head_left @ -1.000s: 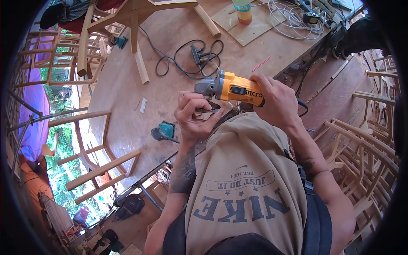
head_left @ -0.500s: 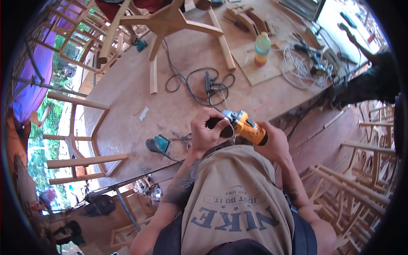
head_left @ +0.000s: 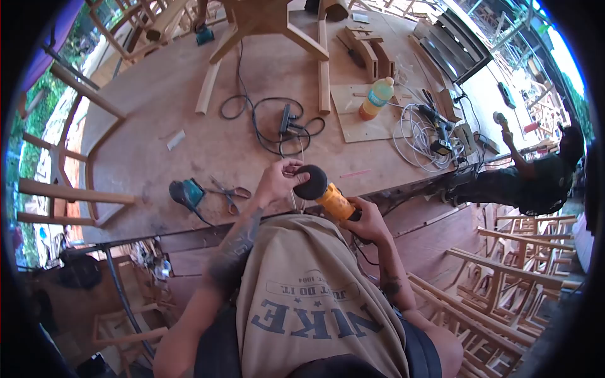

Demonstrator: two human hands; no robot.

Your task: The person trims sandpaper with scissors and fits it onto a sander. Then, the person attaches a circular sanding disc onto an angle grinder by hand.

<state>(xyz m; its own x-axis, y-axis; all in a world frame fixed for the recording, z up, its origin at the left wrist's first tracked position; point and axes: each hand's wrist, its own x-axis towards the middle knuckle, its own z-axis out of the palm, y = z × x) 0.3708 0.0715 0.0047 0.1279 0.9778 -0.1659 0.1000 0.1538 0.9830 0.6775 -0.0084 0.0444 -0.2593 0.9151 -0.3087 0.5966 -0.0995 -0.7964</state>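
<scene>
A yellow angle grinder (head_left: 336, 201) is held in front of my shirt, close to the table's near edge. My right hand (head_left: 370, 220) wraps round the rear of its body. My left hand (head_left: 278, 183) pinches the rim of the dark round disc (head_left: 312, 183) at its head, thumb across the disc's face. The disc faces up towards me and hides the grinder's head. Left of my left hand, a pair of scissors (head_left: 230, 194) lies on the table beside a teal power sander (head_left: 187, 193).
On the wooden table (head_left: 138, 164) are a black power strip (head_left: 288, 120) with looped cable, a bottle (head_left: 377, 99), coiled white cable (head_left: 409, 135) and a drill (head_left: 438, 129). An upturned wooden frame (head_left: 265, 22) stands at the back. Another person (head_left: 535, 176) is at right, near stacked chair frames (head_left: 504, 264).
The grinder has turned so its disc now faces up towards me. My left fingers have shifted onto the disc's rim. The camera view has swung to the right.
</scene>
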